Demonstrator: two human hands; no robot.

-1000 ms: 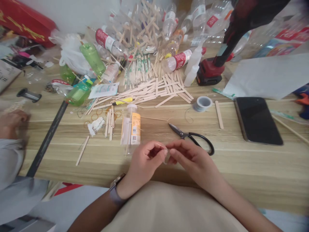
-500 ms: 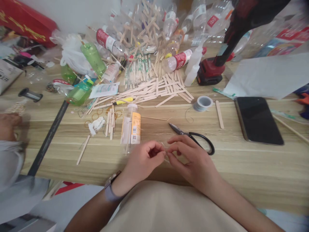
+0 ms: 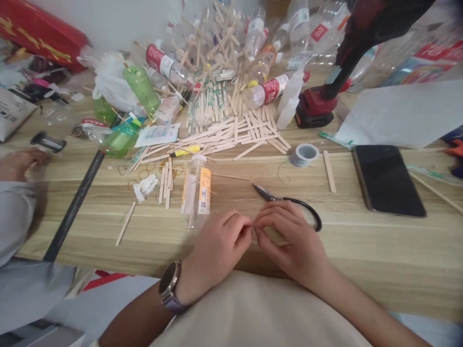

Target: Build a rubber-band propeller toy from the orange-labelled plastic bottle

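My left hand and my right hand meet fingertip to fingertip over the front of the wooden table. Both are closed in a pinch; whatever lies between the fingers is too small to make out. Just beyond my right hand lie black-handled scissors, their handle partly hidden by it. A clear plastic bottle with an orange label lies beyond my left hand, thin sticks along it. Farther off is a spool of thin line, with a loose strand curling beside it.
Craft sticks are heaped at the back, among several plastic bottles. On the right are a phone and a red-black power tool. A black bar crosses the left side, with another person's hand beyond it.
My left hand has rolled over, bringing the watch face into view, and both hands' fingers have drawn closer together. The other person's hand has moved toward the dark spool at left.
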